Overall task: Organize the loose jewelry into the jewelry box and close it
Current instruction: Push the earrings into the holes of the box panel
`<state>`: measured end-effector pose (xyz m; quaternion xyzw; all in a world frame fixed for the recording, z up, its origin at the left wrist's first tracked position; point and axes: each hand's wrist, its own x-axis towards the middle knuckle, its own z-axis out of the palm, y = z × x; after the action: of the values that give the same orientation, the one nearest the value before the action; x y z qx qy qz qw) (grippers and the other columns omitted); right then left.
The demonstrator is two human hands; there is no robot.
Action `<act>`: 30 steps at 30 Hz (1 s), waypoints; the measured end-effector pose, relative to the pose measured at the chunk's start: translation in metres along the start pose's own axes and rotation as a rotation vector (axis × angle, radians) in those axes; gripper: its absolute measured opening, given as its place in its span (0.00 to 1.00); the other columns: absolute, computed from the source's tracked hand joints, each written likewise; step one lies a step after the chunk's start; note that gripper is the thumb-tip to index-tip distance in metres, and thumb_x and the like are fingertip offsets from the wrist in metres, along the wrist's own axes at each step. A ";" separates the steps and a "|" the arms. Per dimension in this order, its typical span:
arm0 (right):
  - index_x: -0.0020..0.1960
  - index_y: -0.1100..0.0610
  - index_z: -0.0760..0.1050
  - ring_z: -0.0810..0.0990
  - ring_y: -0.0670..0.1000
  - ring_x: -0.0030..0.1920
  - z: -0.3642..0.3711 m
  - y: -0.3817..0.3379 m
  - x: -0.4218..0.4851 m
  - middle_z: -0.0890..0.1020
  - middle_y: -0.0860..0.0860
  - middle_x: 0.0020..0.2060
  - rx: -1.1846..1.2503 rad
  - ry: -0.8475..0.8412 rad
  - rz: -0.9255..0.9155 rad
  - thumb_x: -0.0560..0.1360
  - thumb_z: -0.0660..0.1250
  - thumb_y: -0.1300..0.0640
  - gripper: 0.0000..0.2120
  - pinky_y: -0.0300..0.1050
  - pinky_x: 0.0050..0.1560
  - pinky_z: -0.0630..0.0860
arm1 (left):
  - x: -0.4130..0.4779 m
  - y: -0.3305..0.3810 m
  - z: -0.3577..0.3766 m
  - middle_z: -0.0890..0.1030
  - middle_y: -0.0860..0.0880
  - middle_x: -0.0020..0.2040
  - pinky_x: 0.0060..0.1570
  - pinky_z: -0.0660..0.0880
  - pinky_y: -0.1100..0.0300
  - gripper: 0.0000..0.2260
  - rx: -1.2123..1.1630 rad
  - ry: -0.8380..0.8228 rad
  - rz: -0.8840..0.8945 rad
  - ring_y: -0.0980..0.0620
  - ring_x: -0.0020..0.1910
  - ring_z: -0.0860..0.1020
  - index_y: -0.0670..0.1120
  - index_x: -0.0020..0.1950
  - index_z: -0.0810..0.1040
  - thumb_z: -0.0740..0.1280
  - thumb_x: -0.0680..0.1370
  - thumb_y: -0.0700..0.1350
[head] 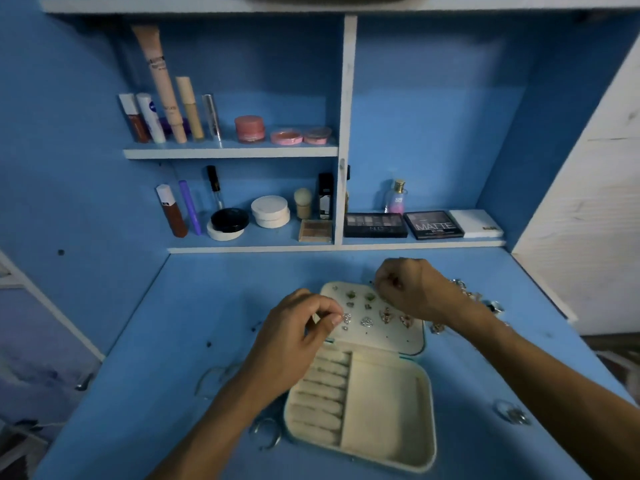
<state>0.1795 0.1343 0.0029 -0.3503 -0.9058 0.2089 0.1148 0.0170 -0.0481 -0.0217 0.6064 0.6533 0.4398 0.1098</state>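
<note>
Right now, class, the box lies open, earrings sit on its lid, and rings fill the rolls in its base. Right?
Not quite: the head view shows the rolls bare, with no rings in them. The box does lie open, and earrings do sit on its lid.

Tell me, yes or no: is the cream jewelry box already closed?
No, the cream jewelry box lies open, its lid panel holding earrings and its ring rolls exposed.
</note>
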 end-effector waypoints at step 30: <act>0.48 0.54 0.79 0.76 0.37 0.31 -0.030 -0.011 -0.033 0.78 0.41 0.33 0.300 0.195 0.009 0.79 0.62 0.58 0.07 0.28 0.32 0.70 | 0.005 0.007 0.044 0.75 0.60 0.43 0.50 0.70 0.47 0.12 0.229 -0.042 0.071 0.58 0.47 0.74 0.58 0.49 0.82 0.62 0.76 0.61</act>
<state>0.2071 0.1132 0.0323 -0.3518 -0.8474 0.3073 0.2523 0.0501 -0.0249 -0.0407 0.6467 0.6751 0.3529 0.0380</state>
